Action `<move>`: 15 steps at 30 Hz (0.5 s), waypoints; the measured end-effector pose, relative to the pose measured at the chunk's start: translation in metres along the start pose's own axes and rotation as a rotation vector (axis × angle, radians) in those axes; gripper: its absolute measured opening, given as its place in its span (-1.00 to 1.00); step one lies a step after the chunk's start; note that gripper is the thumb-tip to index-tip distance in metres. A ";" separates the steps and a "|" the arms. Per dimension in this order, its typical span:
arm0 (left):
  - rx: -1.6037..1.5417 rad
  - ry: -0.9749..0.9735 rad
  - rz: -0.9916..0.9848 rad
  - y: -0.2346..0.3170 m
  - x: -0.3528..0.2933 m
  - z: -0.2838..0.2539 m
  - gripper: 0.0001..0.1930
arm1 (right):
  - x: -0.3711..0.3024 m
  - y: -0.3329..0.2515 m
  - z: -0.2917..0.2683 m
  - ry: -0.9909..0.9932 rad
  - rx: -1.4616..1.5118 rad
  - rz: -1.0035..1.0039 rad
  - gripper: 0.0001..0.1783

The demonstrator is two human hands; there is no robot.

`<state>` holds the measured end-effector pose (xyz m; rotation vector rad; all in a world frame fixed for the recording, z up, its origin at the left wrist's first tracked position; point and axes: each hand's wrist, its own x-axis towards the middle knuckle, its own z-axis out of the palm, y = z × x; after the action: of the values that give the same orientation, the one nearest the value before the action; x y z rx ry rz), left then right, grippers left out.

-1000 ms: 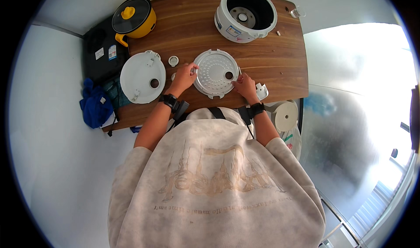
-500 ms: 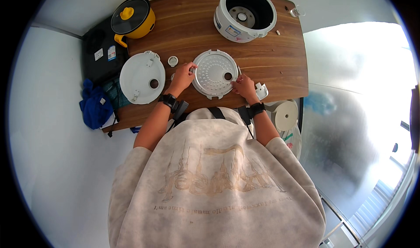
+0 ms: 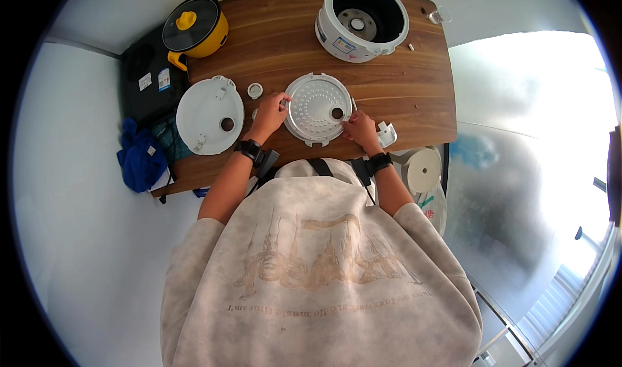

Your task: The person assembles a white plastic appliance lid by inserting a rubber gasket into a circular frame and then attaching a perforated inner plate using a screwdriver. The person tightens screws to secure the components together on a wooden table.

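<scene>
Flanking one dimpled metal disc (image 3: pixel 314 104) on the single wooden table (image 3: pixel 272 17), two bare hands sit at its rim, the left hand (image 3: pixel 271 112) at the left edge and the right hand (image 3: pixel 362 132) at the lower right, fingers narrowed on both, though whether either grips the rim cannot be told. Counted nearby are one white lid (image 3: pixel 199 119), one small round cap (image 3: pixel 255 91) and one white bracket (image 3: pixel 387 135). Containers number three: one uncovered white cooker (image 3: pixel 329 38) showing a metal base (image 3: pixel 357 25) inside, one covered yellow pot (image 3: pixel 215 41), contents hidden, and one clear cup (image 3: pixel 443 15), contents indistinct.
</scene>
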<state>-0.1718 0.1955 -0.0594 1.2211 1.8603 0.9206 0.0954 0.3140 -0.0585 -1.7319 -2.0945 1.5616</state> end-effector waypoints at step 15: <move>0.114 -0.024 0.051 -0.002 -0.001 0.008 -0.58 | 0.001 0.008 0.005 0.064 -0.002 -0.029 -0.70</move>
<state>-0.1656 0.1953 -0.0643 1.3482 1.8922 0.8337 0.0982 0.3102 -0.0669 -1.7200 -2.0822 1.4775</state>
